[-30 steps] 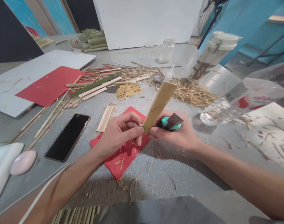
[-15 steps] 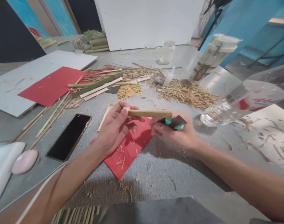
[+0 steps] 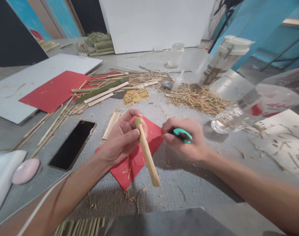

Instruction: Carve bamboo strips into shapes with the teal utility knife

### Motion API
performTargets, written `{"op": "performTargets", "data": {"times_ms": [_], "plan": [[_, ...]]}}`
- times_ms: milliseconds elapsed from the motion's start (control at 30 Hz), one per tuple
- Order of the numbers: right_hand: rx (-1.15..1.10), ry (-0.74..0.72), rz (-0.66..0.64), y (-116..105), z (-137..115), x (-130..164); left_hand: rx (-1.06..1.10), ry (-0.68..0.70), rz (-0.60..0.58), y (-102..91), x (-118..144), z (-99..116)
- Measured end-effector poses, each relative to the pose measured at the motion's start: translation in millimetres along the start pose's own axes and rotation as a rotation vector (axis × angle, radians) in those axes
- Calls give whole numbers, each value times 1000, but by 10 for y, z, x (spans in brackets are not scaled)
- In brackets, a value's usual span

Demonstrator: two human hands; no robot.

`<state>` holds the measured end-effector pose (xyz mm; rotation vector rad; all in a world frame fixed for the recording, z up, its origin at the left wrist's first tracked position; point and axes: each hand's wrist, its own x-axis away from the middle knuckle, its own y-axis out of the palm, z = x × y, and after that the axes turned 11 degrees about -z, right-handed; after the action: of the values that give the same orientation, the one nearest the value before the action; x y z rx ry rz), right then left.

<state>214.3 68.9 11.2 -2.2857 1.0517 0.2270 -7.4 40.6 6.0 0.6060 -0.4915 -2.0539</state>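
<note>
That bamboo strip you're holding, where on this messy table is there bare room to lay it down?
Bare grey mat lies just below the red card, between the forearms, and between the phone and that card. It is crowded beyond: bamboo sticks, the straw pile and the water bottle.

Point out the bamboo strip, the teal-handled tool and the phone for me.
bamboo strip (image 3: 147,153), head view, middle of its length below the left hand.
teal-handled tool (image 3: 182,134), head view, teal handle showing in the right hand.
phone (image 3: 72,144), head view, centre of dark screen.
</note>
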Motion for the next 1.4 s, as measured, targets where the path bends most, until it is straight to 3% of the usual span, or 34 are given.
{"op": "performTargets", "data": {"times_ms": [133, 333, 567, 833, 967, 1167, 1400], "plan": [[72, 30, -89, 42, 29, -11, 6, -22, -74, 4, 35, -34], [89, -62, -194, 56, 42, 10, -27, -40, -23, 23, 38, -50], [-17, -16, -29, 42, 40, 42, -252, -44, 32, 29, 20, -50], [-609, 206, 43, 145, 52, 10, -471, -49, 22, 46, 60, -64], [-629, 229, 32, 145, 51, -6, -483, -81, -4, 70, 64, -75], [-672, 362, -84, 119, 107, 8, -468, -167, -33, 84, 75, -83], [-762, 250, -39, 104, 133, -18, -437, -204, -100, 6, 42, -88]]}}
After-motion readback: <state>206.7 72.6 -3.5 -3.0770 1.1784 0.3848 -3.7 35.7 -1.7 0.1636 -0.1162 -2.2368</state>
